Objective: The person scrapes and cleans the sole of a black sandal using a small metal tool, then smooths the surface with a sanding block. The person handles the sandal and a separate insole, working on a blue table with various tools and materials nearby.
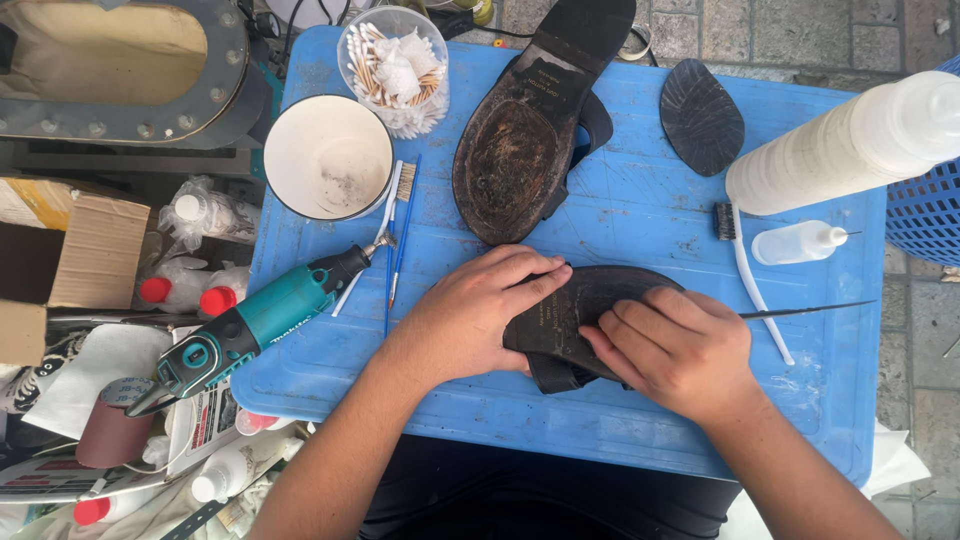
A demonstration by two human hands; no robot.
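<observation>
Both hands pressed flat on the black sandal sole [585, 300]: our left hand [470, 315] pins the heel, right hand [680, 350] the forefoot. Looks light and flexible; we hold it best by the edges.

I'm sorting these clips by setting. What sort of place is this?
Most likely a shoe-repair stall, probably outdoors. Both hands, left hand and right hand, press on a black sandal on a blue plastic lid, beside a worn shoe sole, a loose rubber half-sole and a teal rotary tool.
</observation>
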